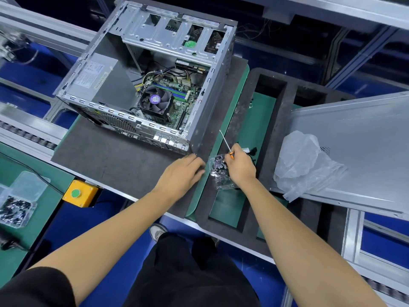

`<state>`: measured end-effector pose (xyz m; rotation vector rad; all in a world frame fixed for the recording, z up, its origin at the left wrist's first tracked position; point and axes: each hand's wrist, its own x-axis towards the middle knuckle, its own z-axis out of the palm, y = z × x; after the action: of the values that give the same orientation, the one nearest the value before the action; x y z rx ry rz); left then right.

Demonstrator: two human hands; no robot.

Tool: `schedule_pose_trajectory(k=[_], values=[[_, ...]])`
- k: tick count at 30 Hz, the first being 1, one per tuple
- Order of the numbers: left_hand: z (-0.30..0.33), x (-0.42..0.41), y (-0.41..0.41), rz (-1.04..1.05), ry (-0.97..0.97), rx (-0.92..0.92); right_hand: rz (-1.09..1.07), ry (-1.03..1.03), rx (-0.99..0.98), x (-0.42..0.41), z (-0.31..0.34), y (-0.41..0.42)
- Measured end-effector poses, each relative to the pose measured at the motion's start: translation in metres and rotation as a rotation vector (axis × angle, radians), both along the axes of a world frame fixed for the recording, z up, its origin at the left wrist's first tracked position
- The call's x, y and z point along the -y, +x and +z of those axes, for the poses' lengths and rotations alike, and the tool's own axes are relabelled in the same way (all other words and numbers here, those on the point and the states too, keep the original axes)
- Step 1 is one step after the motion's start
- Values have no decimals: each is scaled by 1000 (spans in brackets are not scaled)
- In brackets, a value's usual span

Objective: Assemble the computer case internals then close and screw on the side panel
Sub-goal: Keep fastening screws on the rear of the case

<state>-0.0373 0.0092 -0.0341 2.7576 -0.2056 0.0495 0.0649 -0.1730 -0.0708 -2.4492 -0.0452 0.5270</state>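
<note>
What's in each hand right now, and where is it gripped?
Right hand grips the screwdriver at its orange handle, over the clear screw tray. Left hand holds nothing.

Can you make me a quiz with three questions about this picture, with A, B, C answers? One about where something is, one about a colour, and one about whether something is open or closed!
1. Where is the crumpled plastic bag?
A. On the side panel
B. Inside the computer case
C. On the floor

2. What colour is the round button on the yellow box?
A. Red
B. Green
C. Blue

3. Is the computer case open or closed?
A. Closed, panel screwed on
B. Open, insides showing
C. Wrapped in plastic

Answers:
1 A, the bag lies on the grey panel at the right.
2 B, the button is green.
3 B, the fan and board show inside.
</note>
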Motion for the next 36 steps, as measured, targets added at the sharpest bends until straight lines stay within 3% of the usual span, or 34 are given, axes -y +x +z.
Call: schedule_pose_trajectory(k=[7,22,30,36], values=[[-2,23,16,76,-58,-132,9,17,13,1,0,-1],[4,33,32,64,88,-270,24,-12,26,-1,1,-1],[-1,36,34,10,130,-219,16,-10,31,0,-1,0],[3,10,14,25,89,-36,-72,33,-17,-4,0,4]])
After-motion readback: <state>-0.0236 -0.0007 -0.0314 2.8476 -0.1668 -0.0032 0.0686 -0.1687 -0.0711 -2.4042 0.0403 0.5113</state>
